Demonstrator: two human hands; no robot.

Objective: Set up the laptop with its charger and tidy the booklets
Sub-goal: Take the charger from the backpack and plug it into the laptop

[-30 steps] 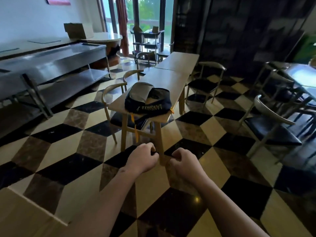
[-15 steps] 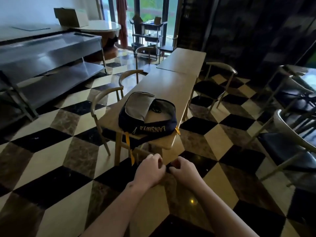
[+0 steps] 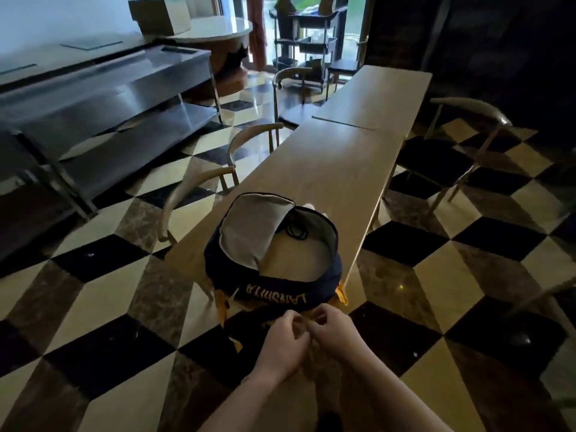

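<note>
A dark backpack (image 3: 274,260) lies unzipped on the near end of a long wooden table (image 3: 330,169), its grey-lined flap folded back, a black cord (image 3: 296,233) and a pale flat surface showing inside; whether that is the laptop or the booklets I cannot tell. Both hands meet just below the bag's near edge, the left hand (image 3: 285,346) and right hand (image 3: 335,330) curled with fingertips touching, seemingly pinching something small that cannot be made out. Three chairs stand by the table's left side and one on its right, with a steel counter (image 3: 103,98) further left.
</note>
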